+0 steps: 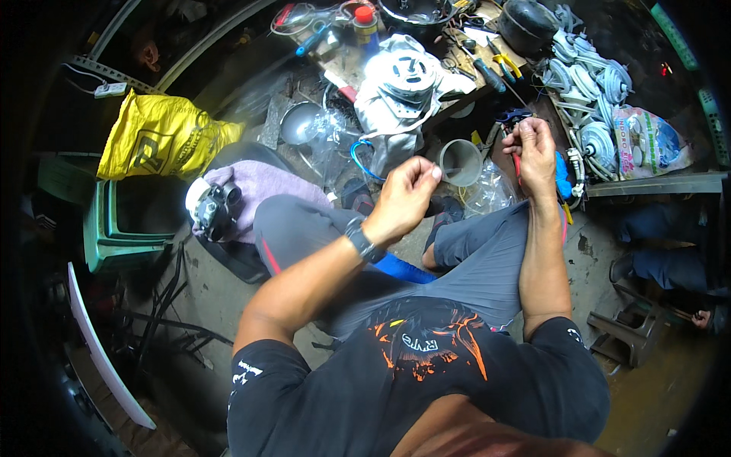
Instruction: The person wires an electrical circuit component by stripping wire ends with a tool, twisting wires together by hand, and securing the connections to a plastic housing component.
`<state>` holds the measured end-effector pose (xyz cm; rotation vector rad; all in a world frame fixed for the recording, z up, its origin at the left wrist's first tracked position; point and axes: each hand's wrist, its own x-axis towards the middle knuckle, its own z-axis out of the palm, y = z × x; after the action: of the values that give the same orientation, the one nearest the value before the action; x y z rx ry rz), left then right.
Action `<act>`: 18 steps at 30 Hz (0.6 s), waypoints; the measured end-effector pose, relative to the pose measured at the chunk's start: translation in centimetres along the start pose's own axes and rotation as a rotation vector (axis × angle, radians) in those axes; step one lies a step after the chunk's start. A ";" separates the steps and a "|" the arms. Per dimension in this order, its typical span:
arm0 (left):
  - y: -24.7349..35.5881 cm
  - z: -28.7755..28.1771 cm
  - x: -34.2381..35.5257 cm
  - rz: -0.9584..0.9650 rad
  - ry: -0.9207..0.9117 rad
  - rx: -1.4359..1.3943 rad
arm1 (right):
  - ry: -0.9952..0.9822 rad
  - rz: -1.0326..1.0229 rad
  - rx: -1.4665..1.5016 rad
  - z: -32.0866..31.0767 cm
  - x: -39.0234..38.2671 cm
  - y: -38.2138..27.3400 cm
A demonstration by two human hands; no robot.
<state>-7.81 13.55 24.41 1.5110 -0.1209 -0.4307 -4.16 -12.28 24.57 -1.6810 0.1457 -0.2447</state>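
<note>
Above my left knee is my left hand (409, 192), its thumb and forefinger pinched together; anything between them is too fine to make out. My right hand (531, 156) is raised over the right knee with its fingers curled in, and what they hold, if anything, does not show. Red-handled pliers or a similar tool (517, 169) show just beside it, partly hidden. Between the hands stands a round translucent tub (461, 161) with a thin stick-like thing in it. Beyond my left hand, a pale round motor part (409, 76) rests on a white cloth (381, 107).
A low wooden bench (457, 103) holds screwdrivers (487, 74) and a red-capped can (365, 27). Grey motor parts (594, 84) pile up at the far right. At left are a yellow sack (164, 137), a purple towel (266, 186) and a green stool (122, 221). Another person's legs (662, 244) show at right.
</note>
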 end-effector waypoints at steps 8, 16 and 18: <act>3.0 -4.8 -8.5 0.023 0.223 -0.166 | -0.886 -0.198 -0.608 7.8 -2.9 2.0; 2.1 -7.1 -4.8 0.130 0.317 -0.093 | -0.992 0.036 -0.375 12.5 -3.5 3.9; 2.2 -6.3 -2.6 0.153 0.256 0.072 | -0.939 -0.095 -0.437 10.9 -2.7 0.9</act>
<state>-7.65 20.40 26.57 1.6014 -0.0507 -0.1098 -4.03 -1.26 22.25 -2.0686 -0.6223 0.5528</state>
